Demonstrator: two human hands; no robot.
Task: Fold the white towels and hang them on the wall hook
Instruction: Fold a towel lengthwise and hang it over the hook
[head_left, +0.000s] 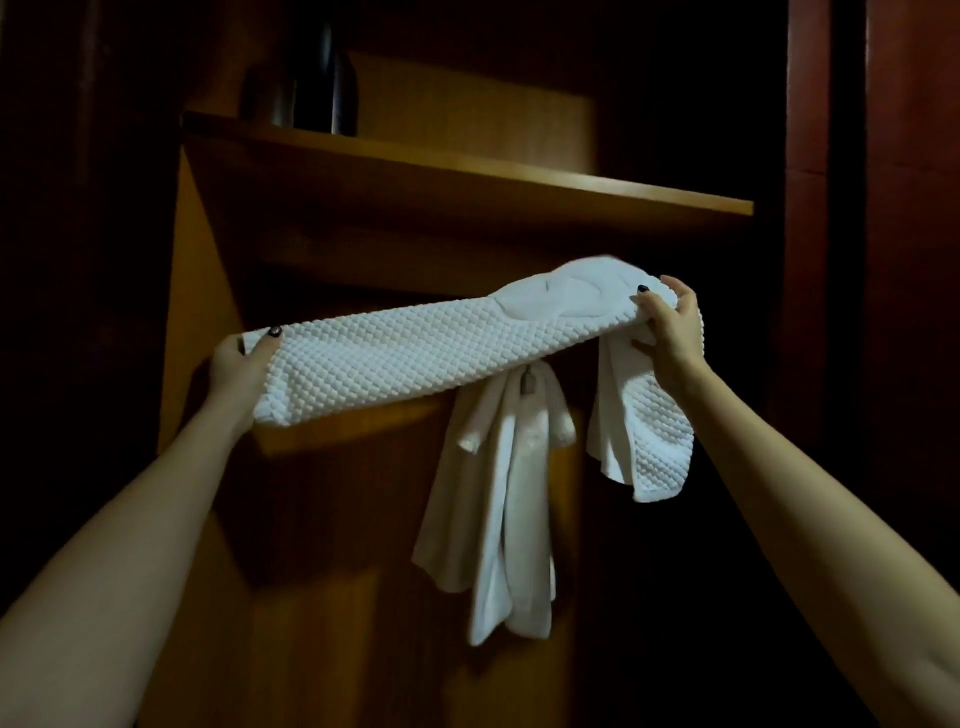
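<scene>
White waffle-textured towel (395, 353)

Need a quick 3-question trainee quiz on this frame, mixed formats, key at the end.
1. True or false: the textured towel already hangs on the hook.
2. What hangs from the hook? A) a smooth towel B) nothing C) a bag
3. Fill in: a loose flap of the textured towel droops beside the ___ hand.

Key
1. False: the left hand and right hand grip its ends.
2. A
3. right
</scene>
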